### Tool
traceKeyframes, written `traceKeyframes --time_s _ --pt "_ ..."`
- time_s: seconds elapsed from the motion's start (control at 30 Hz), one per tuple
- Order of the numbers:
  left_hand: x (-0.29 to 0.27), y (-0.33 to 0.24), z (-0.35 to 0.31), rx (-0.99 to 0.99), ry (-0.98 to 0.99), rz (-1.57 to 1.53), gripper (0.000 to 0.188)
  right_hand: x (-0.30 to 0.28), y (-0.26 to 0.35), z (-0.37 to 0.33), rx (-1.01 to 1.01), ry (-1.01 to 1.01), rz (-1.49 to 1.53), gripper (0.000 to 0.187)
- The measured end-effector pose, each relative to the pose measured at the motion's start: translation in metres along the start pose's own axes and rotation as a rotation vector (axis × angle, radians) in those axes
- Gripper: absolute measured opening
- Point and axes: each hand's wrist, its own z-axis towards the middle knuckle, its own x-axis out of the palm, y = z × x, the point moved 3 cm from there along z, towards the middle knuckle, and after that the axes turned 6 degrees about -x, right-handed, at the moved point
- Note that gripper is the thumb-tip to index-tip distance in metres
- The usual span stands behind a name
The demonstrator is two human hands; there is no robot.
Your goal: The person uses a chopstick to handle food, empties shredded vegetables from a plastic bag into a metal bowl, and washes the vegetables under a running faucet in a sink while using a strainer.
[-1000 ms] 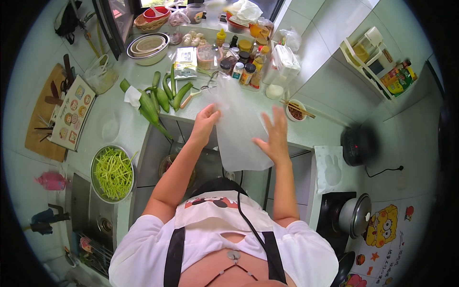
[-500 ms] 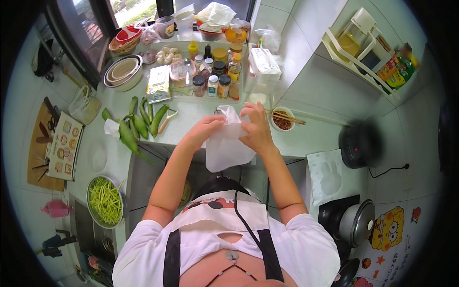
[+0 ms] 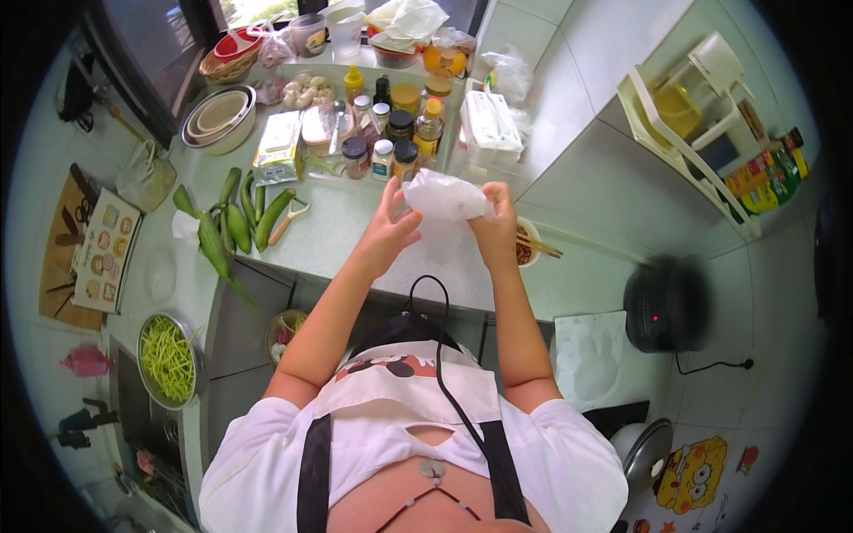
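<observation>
A white translucent plastic bag (image 3: 442,197) is puffed out above the counter's front part. My right hand (image 3: 498,229) is closed on the bag's gathered right end. My left hand (image 3: 384,233) stands open at the bag's left end, its fingers and thumb apart; whether a fingertip touches the plastic I cannot tell. Just beyond my right hand sits a bowl of reddish-brown bits (image 3: 530,246), partly hidden by that hand, with wooden chopsticks (image 3: 544,246) across it.
Green loofah-like vegetables (image 3: 238,229) and a peeler (image 3: 286,224) lie at the left. Spice jars (image 3: 382,160) stand behind the bag. A steel bowl of cut green strips (image 3: 169,360) is at lower left. A black rice cooker (image 3: 662,306) stands right. A bin (image 3: 284,333) sits below the counter.
The bag has gone from hanging down in both hands to being raised and puffed out sideways. My left hand has let go and spread its fingers; my right has moved to the bag's right end.
</observation>
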Motion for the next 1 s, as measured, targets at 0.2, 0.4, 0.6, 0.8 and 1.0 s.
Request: traceKeyframes --time_s 0.2,0.4,0.6,0.8,1.0 --pt "-0.004 -0.008 0.009 0.333 0.014 -0.029 0.075 0.028 -0.034 0.000 0.524 0.343 0.295 0.027" --pt "-0.026 -0.023 0.018 0.364 -0.112 -0.115 0.049 0.048 -0.049 -0.003 0.336 0.301 0.189 0.077" --pt "-0.043 -0.041 0.025 0.268 0.020 -0.300 0.048 0.059 -0.035 -0.023 0.623 0.399 0.835 0.115" --pt "-0.060 -0.062 0.032 0.156 0.138 -0.261 0.046 0.079 -0.031 -0.005 0.384 0.164 0.597 0.068" --pt "-0.085 -0.034 0.045 0.372 0.006 0.192 0.024 0.074 -0.023 0.001 0.074 -0.188 -0.348 0.017"
